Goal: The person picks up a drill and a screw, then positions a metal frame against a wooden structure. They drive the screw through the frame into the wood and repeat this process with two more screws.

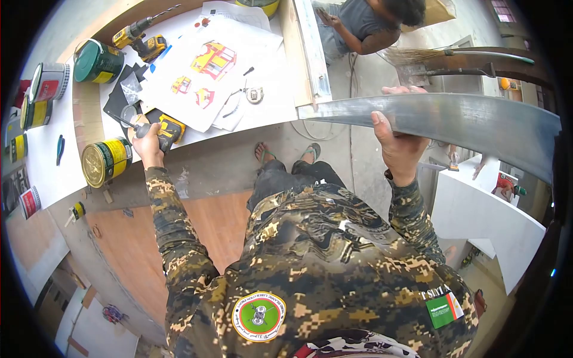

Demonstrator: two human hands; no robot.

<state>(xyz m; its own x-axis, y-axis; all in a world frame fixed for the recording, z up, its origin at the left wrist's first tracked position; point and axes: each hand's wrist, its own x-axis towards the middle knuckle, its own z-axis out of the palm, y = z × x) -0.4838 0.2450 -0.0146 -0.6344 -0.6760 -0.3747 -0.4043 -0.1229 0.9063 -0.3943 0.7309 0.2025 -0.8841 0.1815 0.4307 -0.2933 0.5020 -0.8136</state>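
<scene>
My left hand (pixel 148 143) is closed around the dark grip of a cordless drill (pixel 170 131) with a yellow and black body, at the front edge of the white table (pixel 206 138). The drill's thin bit points left, over the table. My right hand (pixel 401 143) is closed on a long, shiny metal strip (pixel 471 113), thumb on the near side and fingertips over the far edge. Its narrow-looking far end lies by the table's corner, beside a wooden edge piece. A paint can (pixel 106 161) lies tilted just left of my left hand.
Printed sheets (pixel 212 65), a tape measure (pixel 255 95) and another cordless drill (pixel 140 39) lie on the table. More cans, including a green one (pixel 98 61), stand left. A person (pixel 364 27) sits beyond the strip. A white curved panel (pixel 477 209) stands right.
</scene>
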